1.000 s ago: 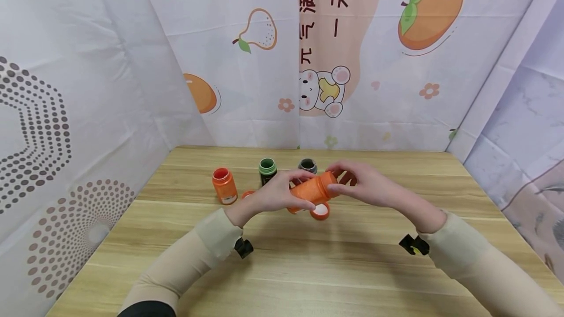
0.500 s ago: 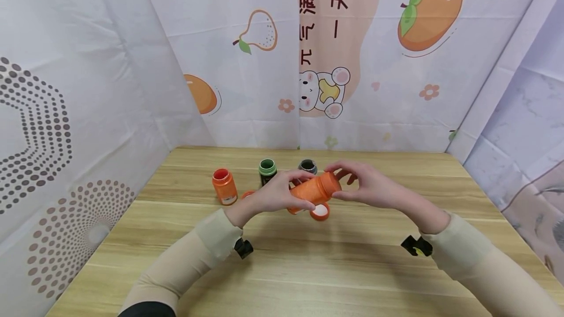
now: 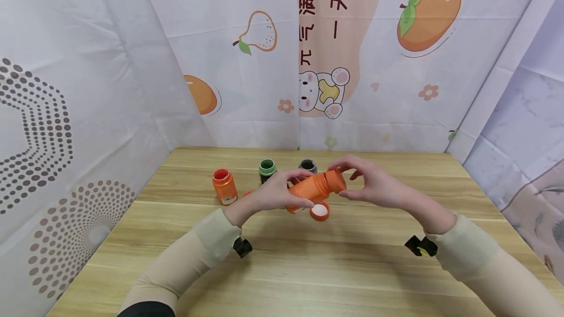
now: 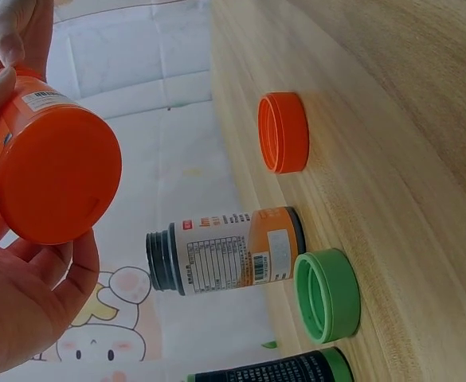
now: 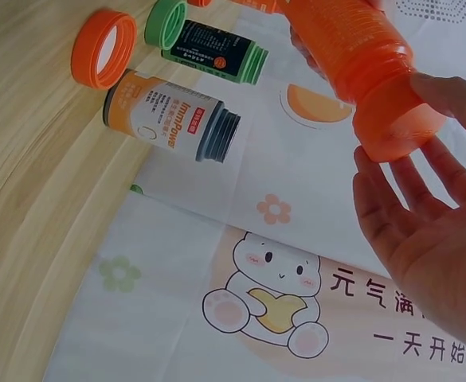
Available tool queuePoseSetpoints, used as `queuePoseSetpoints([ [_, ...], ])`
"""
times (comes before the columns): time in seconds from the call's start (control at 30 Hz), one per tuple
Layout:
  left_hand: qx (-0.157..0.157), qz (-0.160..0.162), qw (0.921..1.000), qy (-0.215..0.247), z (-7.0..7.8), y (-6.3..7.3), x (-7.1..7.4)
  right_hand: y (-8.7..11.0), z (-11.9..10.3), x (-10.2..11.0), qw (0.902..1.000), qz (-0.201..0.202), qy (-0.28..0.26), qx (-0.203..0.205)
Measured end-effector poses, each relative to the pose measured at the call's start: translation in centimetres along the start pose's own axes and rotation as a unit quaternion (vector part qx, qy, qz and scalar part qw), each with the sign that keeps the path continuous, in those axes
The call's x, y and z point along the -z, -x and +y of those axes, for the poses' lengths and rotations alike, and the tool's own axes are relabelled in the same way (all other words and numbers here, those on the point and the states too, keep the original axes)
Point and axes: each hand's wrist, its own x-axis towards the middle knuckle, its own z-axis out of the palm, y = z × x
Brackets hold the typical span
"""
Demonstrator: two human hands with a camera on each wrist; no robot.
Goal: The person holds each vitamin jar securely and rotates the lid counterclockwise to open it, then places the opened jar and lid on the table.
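Note:
My left hand grips an orange bottle by its body, tilted above the table with its capped end up and to the right. In the left wrist view the round base of the bottle faces the camera. The fingers and thumb of my right hand pinch the orange cap at the neck end. Ridges of the neck show between cap and body in the right wrist view, where the cap rests against the fingertips.
Behind stand an uncapped orange bottle, a green-necked bottle and a grey-necked bottle. An orange cap lies below the held bottle, and a green cap sits beside the grey-necked one. Printed cloth hangs behind the wooden table.
My right hand has shifted slightly right with the cap, and the cap sits farther out from the bottle body. The left hand stays nearly still.

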Motion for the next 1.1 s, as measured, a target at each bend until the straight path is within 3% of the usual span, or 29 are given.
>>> queuePoseSetpoints([
  [0.33, 0.026, 0.002, 0.9995, 0.018, 0.2, 0.0, 0.1, 0.8, 0.4, 0.8, 0.9997, 0.010, -0.008, -0.022],
  [1.1, -0.002, 0.003, 1.0000, 0.006, 0.4, -1.3, -0.3, 2.9, 2.3, 2.3, 0.9951, 0.027, 0.020, -0.093],
])
